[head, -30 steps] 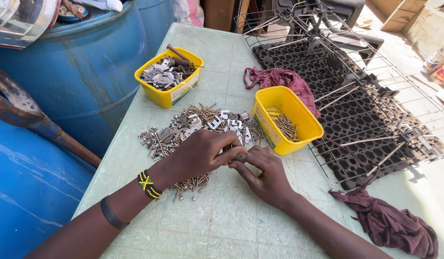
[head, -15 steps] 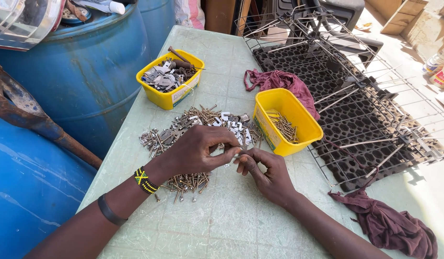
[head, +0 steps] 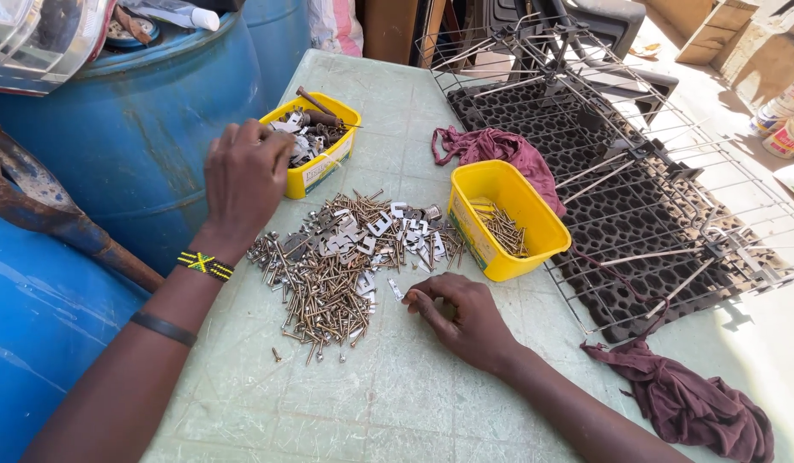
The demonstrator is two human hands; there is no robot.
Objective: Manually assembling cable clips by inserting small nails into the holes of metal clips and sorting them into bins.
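Left hand [head: 243, 176] moved from pile [head: 345, 257] to far tub [head: 315, 141] | grip unclear | right hand [head: 461, 313] loosely curled, resting beside pile

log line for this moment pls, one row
left hand: over far yellow tub of metal parts | right hand: on table beside screw pile | near yellow tub: screws inside

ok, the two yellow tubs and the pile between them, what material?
Yellow tubs: likely plastic; uniform glossy colour, thin moulded walls. Pile: metal; brassy-brown screws or nails, dull, some possibly rusty, mixed with pale grey stamped brackets showing bright glints.
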